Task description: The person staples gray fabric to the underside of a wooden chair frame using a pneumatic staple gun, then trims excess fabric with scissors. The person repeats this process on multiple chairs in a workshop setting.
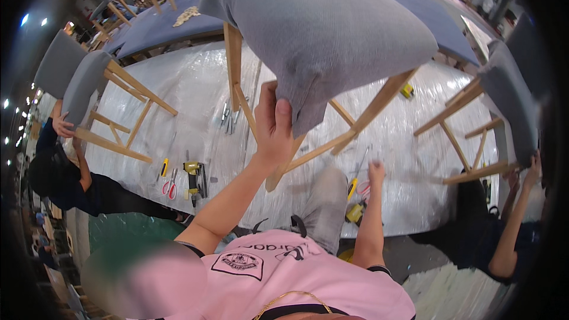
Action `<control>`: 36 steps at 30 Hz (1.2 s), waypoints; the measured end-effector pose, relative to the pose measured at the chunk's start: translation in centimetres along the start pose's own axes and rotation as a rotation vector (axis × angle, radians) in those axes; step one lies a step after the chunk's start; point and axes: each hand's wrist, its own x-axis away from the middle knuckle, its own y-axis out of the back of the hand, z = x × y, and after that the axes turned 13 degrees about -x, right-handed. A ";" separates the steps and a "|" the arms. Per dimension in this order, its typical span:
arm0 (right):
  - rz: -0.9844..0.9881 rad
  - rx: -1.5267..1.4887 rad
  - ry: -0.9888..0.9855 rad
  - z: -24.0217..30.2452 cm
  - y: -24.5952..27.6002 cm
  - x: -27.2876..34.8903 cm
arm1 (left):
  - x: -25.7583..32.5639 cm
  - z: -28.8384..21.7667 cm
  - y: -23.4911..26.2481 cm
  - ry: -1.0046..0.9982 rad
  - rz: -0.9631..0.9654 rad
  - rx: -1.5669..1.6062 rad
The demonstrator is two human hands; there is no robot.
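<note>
A chair with a grey upholstered seat [332, 29] and pale wooden legs [379, 106] stands tilted in front of me. At its near corner, my left hand [275, 121] pinches a hanging flap of the grey fabric [309, 112] between thumb and fingers. My right hand [376, 170] is curled closed lower down on the right, beside the chair's lower rail. What it holds, if anything, is too small to make out. Nearest to it are red-handled scissors [364, 189], a yellow-handled tool [352, 188] and a yellow-green nail gun [355, 213], partly hidden by my arm.
A plastic-covered worktable [225, 160] lies below. Another nail gun [193, 178], red scissors [170, 186] and a yellow cutter [164, 168] rest left of my arm. Co-workers handle grey chairs at left [83, 95] and right [510, 106]. Beyond is a blue-covered table [154, 29].
</note>
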 end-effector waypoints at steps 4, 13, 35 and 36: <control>0.101 0.424 -0.394 -9.3 -0.8 2.5 | 1.9 2.0 1.7 -0.024 -0.104 -0.053; -0.281 0.375 -0.502 -9.3 -1.4 5.5 | 2.2 -0.8 2.3 -0.113 -0.201 0.085; -0.274 -0.496 -0.376 -2.7 6.9 6.5 | 0.2 -1.0 -0.1 -0.095 -0.116 -0.062; -0.290 -0.407 -0.354 -3.3 7.3 6.6 | 0.0 -1.1 -0.4 -0.079 -0.092 -0.075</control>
